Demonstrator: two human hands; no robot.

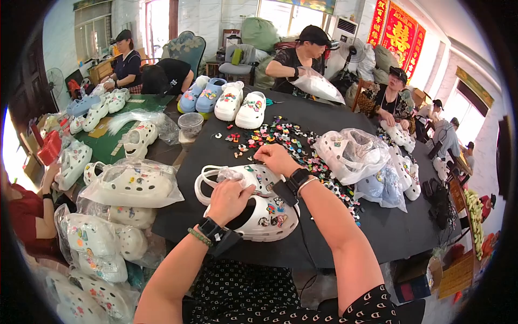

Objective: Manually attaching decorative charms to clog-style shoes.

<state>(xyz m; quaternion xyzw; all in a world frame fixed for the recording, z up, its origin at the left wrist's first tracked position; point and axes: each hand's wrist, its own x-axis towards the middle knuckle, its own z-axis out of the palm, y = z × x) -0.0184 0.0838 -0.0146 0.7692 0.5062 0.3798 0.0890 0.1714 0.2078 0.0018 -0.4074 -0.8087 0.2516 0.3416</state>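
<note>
Two white foam clogs lie side by side on the black tabletop in front of me. The near clog [270, 220] carries colourful charms on its toe. My left hand [229, 197] is closed over the open heel part of the far clog [258, 178], with a bit of clear plastic by its fingers. Just beyond that clog's toe, my right hand [278, 159] has thumb and fingers pinched together at the near edge of a spread of small colourful shoe charms [286, 135]. Whatever lies in the pinch is too small or hidden to name.
Bagged white clogs [132, 183] are piled at my left, and another bagged pair [350, 154] lies right of the charms. Blue clogs [210, 97] and white ones stand at the far edge beside a clear tub [190, 124]. Co-workers sit around the tables. A black cable [307, 245] hangs near my right arm.
</note>
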